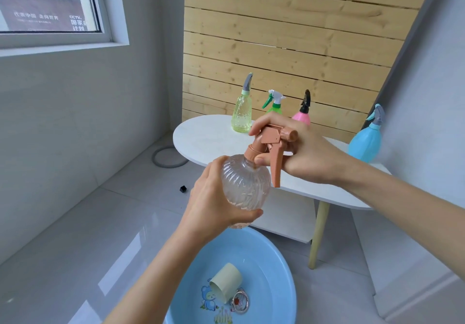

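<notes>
1. Above the blue basin (273, 254), in front of the white table (206, 134), you have the clear spray bottle (245, 185) held up in the air.
2. Your left hand (210, 197) wraps its ribbed belly. Your right hand (310, 152) curls round the peach trigger head (274, 138), thumb at the collar.
3. It looks empty, so probably light (thin plastic likely flexes), and the ribs should give purchase.
4. Squeeze the belly gently, and turn at the collar, not the lever.

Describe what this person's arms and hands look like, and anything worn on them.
Both are bare. The left hand and right hand wear no gloves, and no rings show on the visible fingers. The left forearm and right forearm show no sleeve, watch or bracelet up to the frame's edge.
</notes>
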`<state>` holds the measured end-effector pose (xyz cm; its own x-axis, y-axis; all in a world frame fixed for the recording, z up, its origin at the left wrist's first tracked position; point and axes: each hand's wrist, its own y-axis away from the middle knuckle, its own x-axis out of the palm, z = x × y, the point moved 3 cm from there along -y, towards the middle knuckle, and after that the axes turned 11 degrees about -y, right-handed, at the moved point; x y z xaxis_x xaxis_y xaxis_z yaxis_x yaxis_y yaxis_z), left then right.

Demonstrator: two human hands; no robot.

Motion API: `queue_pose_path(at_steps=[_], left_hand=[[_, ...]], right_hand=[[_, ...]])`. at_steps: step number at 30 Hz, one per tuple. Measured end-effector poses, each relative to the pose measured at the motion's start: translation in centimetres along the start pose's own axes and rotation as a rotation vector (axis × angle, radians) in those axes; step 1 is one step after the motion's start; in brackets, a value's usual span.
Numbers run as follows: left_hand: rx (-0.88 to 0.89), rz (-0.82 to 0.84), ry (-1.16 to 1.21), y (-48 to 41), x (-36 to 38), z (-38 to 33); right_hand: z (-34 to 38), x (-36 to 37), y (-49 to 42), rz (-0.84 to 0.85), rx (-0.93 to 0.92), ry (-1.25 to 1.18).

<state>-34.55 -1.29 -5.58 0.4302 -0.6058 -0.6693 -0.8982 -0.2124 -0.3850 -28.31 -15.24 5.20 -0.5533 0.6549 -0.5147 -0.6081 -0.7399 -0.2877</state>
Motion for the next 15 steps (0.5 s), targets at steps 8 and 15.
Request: queue_pose_path(at_steps=[8,15], left_hand=[[0.010,0.075,0.054,-0.1,0.4,0.0],[-0.015,-0.004,0.041,-0.2,0.1,-0.1]], right_hand=[[1.0,-0.9,-0.3,0.096,-0.012,-0.046],[0.7,-1.0,-0.9,0.071,0.011,-0.031]])
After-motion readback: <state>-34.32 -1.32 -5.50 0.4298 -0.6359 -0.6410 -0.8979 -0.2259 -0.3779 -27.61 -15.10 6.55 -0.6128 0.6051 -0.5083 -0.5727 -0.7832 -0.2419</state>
